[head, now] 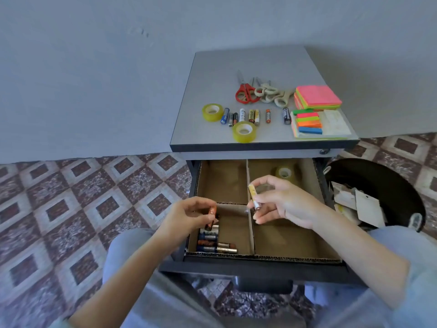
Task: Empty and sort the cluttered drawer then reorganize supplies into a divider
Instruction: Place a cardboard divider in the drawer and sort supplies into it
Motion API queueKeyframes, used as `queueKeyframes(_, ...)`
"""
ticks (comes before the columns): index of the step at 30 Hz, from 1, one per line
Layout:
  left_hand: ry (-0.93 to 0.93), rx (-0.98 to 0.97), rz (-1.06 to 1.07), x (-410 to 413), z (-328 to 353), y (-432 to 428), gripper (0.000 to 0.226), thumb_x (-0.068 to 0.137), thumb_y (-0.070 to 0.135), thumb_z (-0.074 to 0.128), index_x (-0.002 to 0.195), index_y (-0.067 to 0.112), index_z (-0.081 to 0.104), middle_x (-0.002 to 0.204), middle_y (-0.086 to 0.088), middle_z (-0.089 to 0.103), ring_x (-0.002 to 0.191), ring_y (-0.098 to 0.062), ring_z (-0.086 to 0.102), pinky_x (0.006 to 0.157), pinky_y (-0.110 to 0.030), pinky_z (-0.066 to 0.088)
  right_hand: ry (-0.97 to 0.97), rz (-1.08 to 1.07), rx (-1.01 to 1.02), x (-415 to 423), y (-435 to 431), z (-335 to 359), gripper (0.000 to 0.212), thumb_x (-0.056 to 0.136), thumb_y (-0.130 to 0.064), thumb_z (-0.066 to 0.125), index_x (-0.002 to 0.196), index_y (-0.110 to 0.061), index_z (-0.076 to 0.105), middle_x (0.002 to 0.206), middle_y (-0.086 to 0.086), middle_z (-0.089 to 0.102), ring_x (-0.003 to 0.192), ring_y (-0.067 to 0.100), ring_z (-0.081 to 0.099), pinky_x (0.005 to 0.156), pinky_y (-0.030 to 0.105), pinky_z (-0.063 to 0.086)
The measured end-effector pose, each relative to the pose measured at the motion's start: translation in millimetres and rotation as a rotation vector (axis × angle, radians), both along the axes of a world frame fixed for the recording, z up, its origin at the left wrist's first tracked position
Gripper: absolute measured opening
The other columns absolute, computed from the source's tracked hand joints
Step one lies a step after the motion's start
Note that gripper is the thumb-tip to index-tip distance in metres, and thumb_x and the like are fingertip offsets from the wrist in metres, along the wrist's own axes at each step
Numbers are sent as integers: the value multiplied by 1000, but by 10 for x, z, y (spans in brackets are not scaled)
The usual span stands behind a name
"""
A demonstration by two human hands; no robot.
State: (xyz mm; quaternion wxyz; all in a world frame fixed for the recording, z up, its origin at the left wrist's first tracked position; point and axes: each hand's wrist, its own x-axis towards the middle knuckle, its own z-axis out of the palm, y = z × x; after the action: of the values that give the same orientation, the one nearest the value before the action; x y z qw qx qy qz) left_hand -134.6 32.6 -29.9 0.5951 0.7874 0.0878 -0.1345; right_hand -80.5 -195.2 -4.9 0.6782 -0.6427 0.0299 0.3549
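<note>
Right now the open drawer (260, 268) is sitting pulled out over the person's lap, with a cardboard divider (252, 233) splitting it into four compartments. Sorted batteries (209, 242) are lying side by side in the near-left compartment, packed against its left wall. The left hand (186, 215) is hovering just above that pile, fingers curled and pinching an orange battery (212, 211), held roughly upright. The right hand (286, 204) is hanging over the centre wall of the divider, thumb and fingers gripping a yellow battery (252, 194), also near upright. The near-right and far-left compartments are showing bare cardboard. A tape roll (285, 173) is sitting in the far-right compartment, partly behind the right hand. Right of the drawer, a black bin (390, 176) is standing on the patterned floor (71, 197), holding card and paper scraps. Above the drawer, the counter (236, 65) is carrying the unsorted items: a near tape roll (244, 131) at the front edge, a second tape roll (212, 112) to its left, loose batteries (242, 115) lying in a row between and beside them, coloured page flags (309, 123) at the right. Further back, red scissors (246, 92) are lying touching beige scissors (274, 95), and a neon sticky-note pad (318, 97) is sitting just beside those.
</note>
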Motion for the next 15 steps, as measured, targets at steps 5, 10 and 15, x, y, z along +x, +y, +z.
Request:
queueKeyframes(5,121,284,-213,98,-125,-5,30,78,10,74,106,13,66,89,1,71,78,-5,67,77,-10,50,-188,0,-305,43,-18,-255,21,87,0,62,107,-4,57,85,15,69,62,20,62,54,24,56)
queueKeyframes(10,118,517,-468,280,-254,-223,24,82,11,69,106,8,68,91,0,67,74,-3,57,68,-4,41,-195,-56,-351,160,-74,-452,12,89,-1,59,100,1,62,82,13,67,62,17,63,54,20,56)
queueKeyframes(15,91,715,-681,444,-493,-438,27,88,9,60,115,7,65,113,-8,66,102,-18,60,89,-22,45,-105,-147,-221,179,-123,-533,8,89,1,57,96,2,62,81,16,65,61,18,62,53,20,56)
